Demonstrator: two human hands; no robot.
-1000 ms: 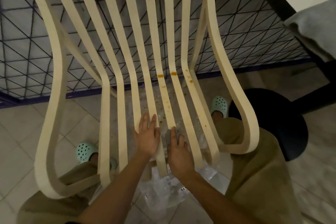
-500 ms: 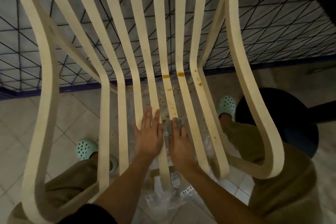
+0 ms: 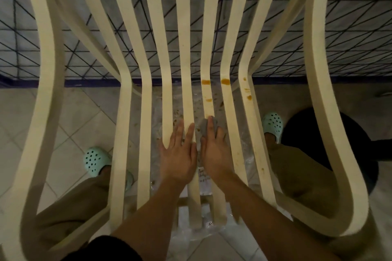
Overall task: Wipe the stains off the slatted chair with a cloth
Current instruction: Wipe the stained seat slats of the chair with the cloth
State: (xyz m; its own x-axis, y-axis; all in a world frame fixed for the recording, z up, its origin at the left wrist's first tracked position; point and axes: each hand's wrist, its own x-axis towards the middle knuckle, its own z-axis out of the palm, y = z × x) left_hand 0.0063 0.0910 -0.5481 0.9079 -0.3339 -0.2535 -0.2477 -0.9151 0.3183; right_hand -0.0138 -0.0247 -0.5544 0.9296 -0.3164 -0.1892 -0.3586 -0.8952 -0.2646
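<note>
The cream slatted chair point(image 3: 146, 112) fills the view, its slats running away from me. Orange-brown stains point(image 3: 225, 81) mark the right-of-centre slats near the seat's bend, with smaller spots further right. My right hand point(image 3: 214, 150) presses a small grey cloth point(image 3: 204, 128) onto a middle slat, just below the stains. My left hand point(image 3: 179, 154) lies flat on the neighbouring slats to the left, fingers spread, holding nothing.
Clear plastic sheeting point(image 3: 203, 178) lies on the tiled floor under the seat. My mint clogs point(image 3: 95, 160) stand on either side. A dark round stool point(image 3: 331, 144) is at the right. A dark wire grid fence point(image 3: 84, 48) runs behind the chair.
The view has shifted closer and to the right over the seat. My right hand with the cloth has slid a little up the slat toward the stains; my left hand stays flat beside it.
</note>
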